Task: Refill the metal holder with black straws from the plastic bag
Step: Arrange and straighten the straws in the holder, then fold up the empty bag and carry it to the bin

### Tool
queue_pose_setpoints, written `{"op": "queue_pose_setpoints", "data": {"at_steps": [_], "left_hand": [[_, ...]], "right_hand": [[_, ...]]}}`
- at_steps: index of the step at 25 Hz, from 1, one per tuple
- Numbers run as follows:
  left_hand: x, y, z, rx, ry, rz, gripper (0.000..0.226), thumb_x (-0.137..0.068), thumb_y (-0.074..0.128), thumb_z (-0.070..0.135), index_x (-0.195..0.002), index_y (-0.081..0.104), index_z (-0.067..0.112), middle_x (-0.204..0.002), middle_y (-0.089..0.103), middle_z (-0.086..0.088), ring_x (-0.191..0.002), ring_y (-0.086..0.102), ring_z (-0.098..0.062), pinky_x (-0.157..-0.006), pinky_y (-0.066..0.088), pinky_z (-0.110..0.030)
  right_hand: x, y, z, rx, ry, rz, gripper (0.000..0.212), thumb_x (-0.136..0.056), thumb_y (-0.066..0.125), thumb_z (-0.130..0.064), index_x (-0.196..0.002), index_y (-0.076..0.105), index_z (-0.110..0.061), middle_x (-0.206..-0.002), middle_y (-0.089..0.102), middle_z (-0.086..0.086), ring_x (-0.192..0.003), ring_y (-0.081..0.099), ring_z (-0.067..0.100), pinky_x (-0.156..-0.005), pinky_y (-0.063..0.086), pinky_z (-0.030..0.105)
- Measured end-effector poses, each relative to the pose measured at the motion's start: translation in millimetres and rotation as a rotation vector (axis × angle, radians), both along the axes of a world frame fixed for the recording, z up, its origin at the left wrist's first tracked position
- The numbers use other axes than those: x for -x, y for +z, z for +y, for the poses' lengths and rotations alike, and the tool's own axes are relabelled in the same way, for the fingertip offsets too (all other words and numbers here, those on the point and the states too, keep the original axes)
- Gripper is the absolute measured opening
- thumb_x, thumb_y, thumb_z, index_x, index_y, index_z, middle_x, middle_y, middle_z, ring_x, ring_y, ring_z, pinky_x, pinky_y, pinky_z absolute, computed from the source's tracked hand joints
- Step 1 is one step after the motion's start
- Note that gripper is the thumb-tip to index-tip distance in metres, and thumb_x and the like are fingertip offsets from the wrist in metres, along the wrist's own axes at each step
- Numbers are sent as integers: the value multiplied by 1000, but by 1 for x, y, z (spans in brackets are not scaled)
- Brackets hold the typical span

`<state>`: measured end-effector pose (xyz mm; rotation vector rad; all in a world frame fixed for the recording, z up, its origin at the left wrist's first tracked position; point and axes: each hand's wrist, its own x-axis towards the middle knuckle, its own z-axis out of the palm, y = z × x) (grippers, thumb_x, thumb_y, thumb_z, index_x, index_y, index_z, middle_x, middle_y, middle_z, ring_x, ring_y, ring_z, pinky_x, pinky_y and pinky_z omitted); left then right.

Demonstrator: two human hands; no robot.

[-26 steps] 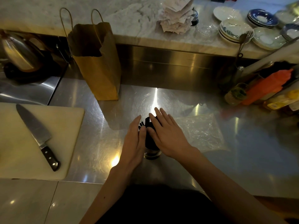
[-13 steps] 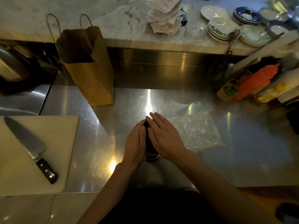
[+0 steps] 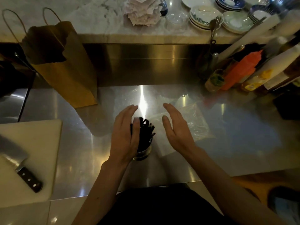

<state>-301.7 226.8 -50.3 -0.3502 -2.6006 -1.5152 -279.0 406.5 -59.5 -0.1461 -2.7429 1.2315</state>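
A bundle of black straws (image 3: 145, 133) stands upright in the metal holder (image 3: 142, 154) on the steel counter (image 3: 235, 137), near its front edge. My left hand (image 3: 124, 135) lies flat against the left side of the straws, thumb over their tops, fingers straight. My right hand (image 3: 176, 129) hovers a little to the right of the straws, palm facing them, fingers apart, touching nothing. The clear plastic bag (image 3: 193, 120) lies flat on the counter behind and to the right of my right hand; it looks empty.
A brown paper bag (image 3: 65, 65) stands at the back left. A cutting board (image 3: 27, 153) with a knife (image 3: 24, 172) lies at the left. Bottles, among them an orange squeeze bottle (image 3: 238, 70), crowd the back right. Stacked dishes (image 3: 227, 15) sit on the marble ledge.
Both hands were pressed together around the straws. My right hand has now come off and moved right; my left hand stays against the bundle.
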Motion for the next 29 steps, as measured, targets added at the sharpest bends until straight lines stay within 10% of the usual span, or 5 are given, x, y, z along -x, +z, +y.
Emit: {"op": "queue_pose_setpoints", "data": {"at_steps": [9,21,24,29], "left_hand": [[-30,5,162,71,100,4,28,-100,50,25,-128,57,20,-130,48,15,-122,40,5,-105,23,-1],[-62,-81,234,-815,1005,-1209,50,-83,73,21,-127,55,4,-105,58,-16,-90,57,-26,-77,50,-34],[-59,-92,243,-1003,1003,-1300,66,-77,79,20,-134,48,8,-120,57,-17,-101,61,-27,-63,51,-33],[-55,-106,248,-1102,1065,-1247,58,-82,76,13,-132,48,2,-128,60,-17,-115,61,-28,-84,50,-31]], "right_hand": [[35,-46,158,-161,160,-183,53,-99,43,-41,-148,32,-23,-156,33,2,-143,33,21,-117,24,38],[108,-91,210,-448,691,-407,57,-100,46,-36,-150,29,-15,-155,35,9,-139,37,29,-112,30,39],[116,-101,208,-464,731,-484,55,-99,45,-36,-148,32,-15,-143,49,12,-127,50,31,-104,40,43],[120,-116,210,-656,732,-427,55,-97,44,-43,-144,37,-14,-148,42,11,-132,41,32,-106,37,46]]}}
